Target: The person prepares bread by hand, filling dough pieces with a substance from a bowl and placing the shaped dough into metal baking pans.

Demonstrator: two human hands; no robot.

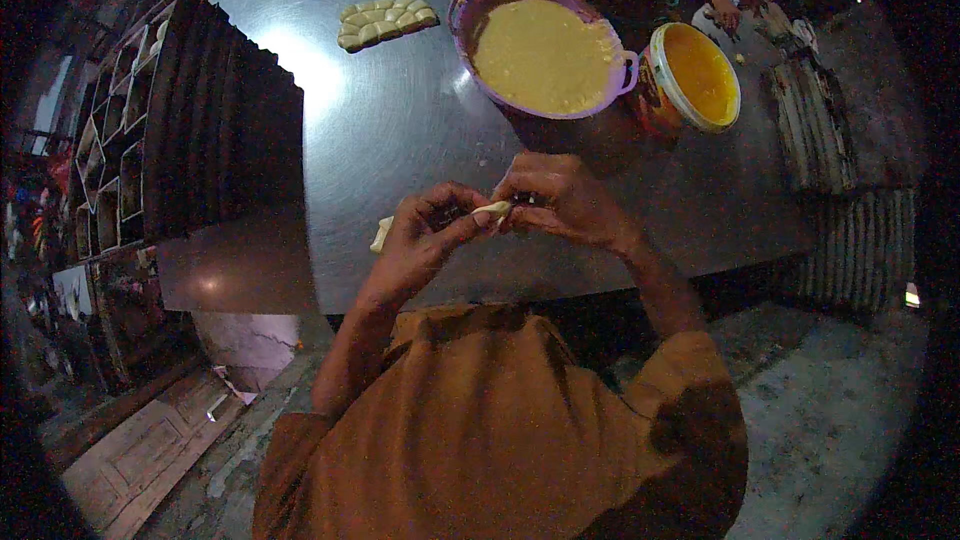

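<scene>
Both hands (490,215) pinch a small pale dough piece (492,209).

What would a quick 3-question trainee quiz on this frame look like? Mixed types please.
1. True or false: the left hand and right hand hold the pale dough piece together above the metal table.
2. Multiple choice: the purple-rimmed bowl of yellow filling sits where? A) left of the orange tub B) on the floor C) in the person's lap
3. Fill in: a row of finished dumplings lies at the table's ____ side, away from the person.

Key: 1 true; 2 A; 3 far
</scene>
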